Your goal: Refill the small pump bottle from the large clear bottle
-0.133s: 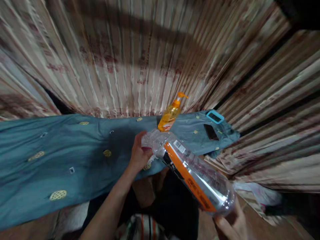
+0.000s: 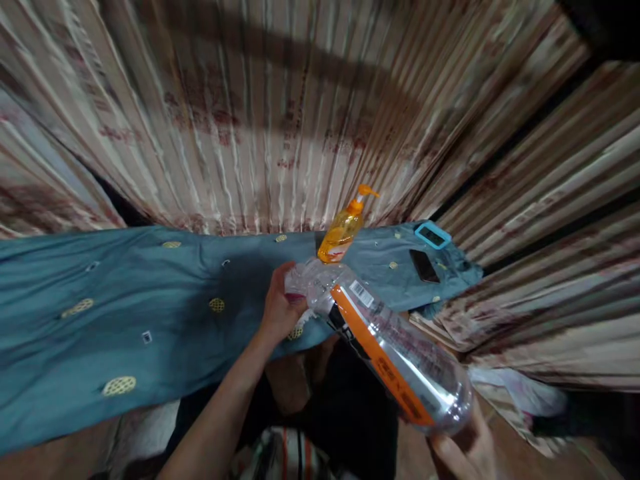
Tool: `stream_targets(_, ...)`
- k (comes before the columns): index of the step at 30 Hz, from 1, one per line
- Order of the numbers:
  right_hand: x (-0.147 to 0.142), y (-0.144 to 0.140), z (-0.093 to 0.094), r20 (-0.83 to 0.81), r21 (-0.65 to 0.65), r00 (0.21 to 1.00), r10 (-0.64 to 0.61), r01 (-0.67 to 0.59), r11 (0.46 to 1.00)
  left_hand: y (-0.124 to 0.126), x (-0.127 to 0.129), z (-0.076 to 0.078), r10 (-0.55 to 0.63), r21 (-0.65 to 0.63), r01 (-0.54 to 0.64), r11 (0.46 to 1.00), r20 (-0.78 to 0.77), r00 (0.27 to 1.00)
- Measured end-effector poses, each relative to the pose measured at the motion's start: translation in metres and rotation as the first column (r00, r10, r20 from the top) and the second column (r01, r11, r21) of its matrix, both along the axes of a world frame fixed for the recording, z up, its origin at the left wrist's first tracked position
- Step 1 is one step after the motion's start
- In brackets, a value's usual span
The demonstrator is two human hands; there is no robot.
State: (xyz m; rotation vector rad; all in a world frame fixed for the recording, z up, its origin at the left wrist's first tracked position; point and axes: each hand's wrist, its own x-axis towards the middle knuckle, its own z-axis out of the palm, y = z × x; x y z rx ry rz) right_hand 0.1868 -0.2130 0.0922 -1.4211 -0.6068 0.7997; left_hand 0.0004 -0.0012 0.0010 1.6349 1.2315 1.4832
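Clear bottle [image 2: 395, 353] with orange label held tilted over the near edge of the blue cloth [image 2: 125, 313], left hand [image 2: 280, 310] clenched round its neck end, right hand [image 2: 465, 450] gripping its base, pump bottle [image 2: 345, 227] just beyond, phone [image 2: 423, 265] farther right on that cloth.

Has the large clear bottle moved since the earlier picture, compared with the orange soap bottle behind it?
No. The large clear bottle keeps the same place under the orange soap bottle; both shifted slightly together, so only the camera moved.
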Motion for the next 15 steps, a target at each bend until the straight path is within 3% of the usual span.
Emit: stream_targets(15,0.023,-0.004,-0.022,-0.004,0.031,0.998,0.057,-0.057,0.998,-0.001,0.001,0.001,-0.011,-0.024,0.011,1.0,0.028,1.0)
